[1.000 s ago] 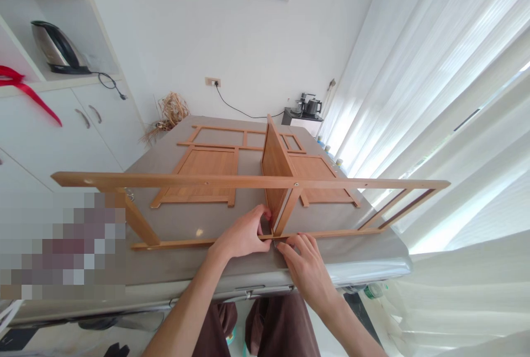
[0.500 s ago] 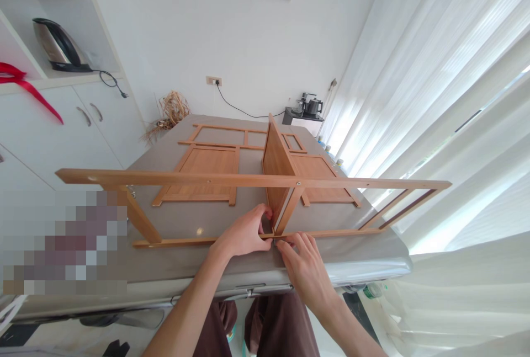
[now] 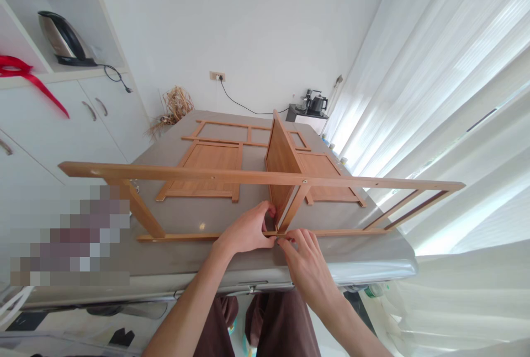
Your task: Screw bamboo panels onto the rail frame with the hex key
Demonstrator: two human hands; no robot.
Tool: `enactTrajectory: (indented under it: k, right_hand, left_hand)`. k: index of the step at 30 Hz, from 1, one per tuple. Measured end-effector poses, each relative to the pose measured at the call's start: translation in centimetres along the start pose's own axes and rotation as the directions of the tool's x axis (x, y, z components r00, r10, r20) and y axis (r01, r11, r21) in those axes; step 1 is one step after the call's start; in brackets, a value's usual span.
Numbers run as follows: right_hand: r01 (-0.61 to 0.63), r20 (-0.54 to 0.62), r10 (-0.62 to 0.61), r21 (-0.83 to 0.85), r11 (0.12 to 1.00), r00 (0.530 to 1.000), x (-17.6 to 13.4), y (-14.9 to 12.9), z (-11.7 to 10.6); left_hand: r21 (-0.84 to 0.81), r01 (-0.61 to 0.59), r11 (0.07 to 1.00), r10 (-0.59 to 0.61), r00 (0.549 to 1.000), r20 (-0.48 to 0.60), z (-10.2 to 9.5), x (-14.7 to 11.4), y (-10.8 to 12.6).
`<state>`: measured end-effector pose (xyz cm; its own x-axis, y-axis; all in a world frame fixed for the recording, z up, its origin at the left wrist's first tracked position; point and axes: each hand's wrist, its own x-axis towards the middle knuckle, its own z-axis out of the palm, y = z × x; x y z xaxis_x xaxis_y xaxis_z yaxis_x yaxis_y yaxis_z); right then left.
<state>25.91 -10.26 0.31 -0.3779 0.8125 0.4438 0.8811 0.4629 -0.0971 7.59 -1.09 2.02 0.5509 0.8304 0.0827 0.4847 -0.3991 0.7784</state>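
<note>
Head view: two bare hands. One ladder-like wooden frame (image 3: 248,176) is stood on its edge at the near side of one table (image 3: 178,256); four crosspieces counted. One upright wooden panel (image 3: 282,153) is set against its central crosspiece. The lower rail is gripped by the left hand (image 3: 250,231), thumb in front, fingers curled by the panel's foot. At that joint, a small metallic piece (image 3: 277,238) is pinched between thumb and fingertips of the right hand (image 3: 307,252); too small to identify. Behind, two flat panels (image 3: 213,158) and one open flat frame (image 3: 249,134) are laid. Two kettles seen: one steel electric kettle (image 3: 62,37) shelved left, one black kettle (image 3: 318,103) at back right.

Versus half a second ago: view shifted, everything seen slightly rightward, mostly higher; both grips kept at the same joint, flat pieces unmoved on the table.
</note>
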Motion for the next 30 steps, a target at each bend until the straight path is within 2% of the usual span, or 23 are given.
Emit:
enactTrajectory:
  k: [20,30]
  right_hand:
    - [0.054,-0.031,-0.054,0.004,0.999,0.998,-0.35,0.46,0.05]
    - [0.033,-0.068,-0.033,-0.001,0.999,0.997,-0.65,0.50,0.19]
  left_hand:
    - [0.009,0.012,1.000,-0.012,1.000,-0.010,0.00,-0.17,0.08]
    - [0.005,-0.007,1.000,0.007,1.000,-0.020,0.08,-0.16,-0.12]
